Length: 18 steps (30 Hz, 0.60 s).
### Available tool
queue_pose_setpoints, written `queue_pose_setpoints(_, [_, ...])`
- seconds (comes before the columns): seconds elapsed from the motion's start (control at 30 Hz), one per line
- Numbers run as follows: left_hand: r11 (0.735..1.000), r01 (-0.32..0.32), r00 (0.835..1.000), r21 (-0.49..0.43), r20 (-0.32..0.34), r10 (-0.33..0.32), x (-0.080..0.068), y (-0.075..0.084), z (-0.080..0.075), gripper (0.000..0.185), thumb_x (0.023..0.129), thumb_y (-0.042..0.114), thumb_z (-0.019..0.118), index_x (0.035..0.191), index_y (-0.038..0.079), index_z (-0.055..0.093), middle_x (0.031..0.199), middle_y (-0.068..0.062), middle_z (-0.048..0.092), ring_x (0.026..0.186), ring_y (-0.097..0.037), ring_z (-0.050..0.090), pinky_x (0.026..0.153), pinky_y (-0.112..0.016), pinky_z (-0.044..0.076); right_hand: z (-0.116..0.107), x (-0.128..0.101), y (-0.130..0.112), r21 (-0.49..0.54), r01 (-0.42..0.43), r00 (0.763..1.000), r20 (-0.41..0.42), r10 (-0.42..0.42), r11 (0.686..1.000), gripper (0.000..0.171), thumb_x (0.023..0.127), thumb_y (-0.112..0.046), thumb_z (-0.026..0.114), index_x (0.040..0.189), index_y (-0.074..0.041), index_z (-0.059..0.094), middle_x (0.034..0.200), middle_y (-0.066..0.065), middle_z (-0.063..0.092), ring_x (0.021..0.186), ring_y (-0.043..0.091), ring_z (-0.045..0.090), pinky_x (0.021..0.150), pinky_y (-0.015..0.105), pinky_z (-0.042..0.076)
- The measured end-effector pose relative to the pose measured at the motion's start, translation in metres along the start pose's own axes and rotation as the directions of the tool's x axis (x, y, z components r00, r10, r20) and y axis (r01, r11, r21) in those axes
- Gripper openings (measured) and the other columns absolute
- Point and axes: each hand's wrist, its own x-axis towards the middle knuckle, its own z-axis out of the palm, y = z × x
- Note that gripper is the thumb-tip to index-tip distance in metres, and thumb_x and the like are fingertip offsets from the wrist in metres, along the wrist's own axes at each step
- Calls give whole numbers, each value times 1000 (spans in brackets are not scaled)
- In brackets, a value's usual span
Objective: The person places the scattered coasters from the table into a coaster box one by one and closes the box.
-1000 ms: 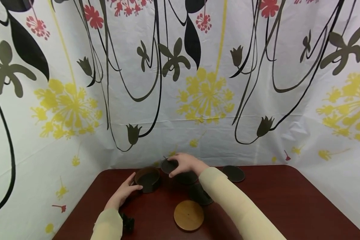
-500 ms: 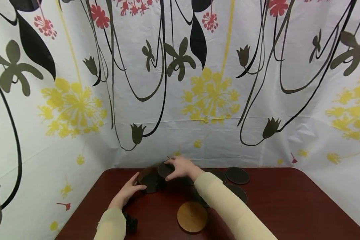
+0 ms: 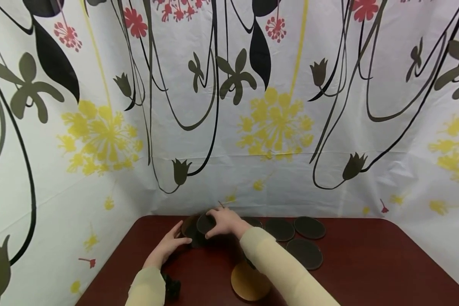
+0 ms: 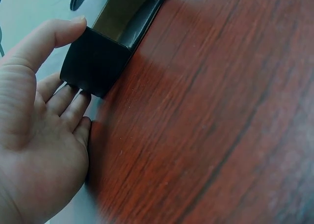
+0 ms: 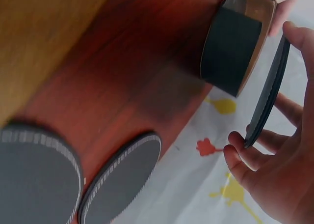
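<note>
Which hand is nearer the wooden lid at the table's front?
Right. The right hand holds a dark coaster beyond the wooden lid; the left hand touches the round holder, farther left.

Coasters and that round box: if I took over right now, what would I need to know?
Left hand: steadies the round dark holder at the table's back left, fingers and thumb against its wall.
Right hand: pinches one dark coaster by its edge, over the holder's open top.
Done: that coaster is lifted, not yet inside.
Left: other dark coasters lie flat to the right; the round wooden lid lies at the front.
</note>
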Motion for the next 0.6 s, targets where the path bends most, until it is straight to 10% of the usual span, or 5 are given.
queue_pose_setpoints(0.6, [1000,-5,1000,14,-6,5,-5,1,2,93,85,21,75,157,12,18,159,-17,18,143,-39,22,107,-57,29,18,7,-22,-102,34,999,7,-33,994,61,77,-56,74,130,-28,58,136,2,52,119,26,52,99,45,41])
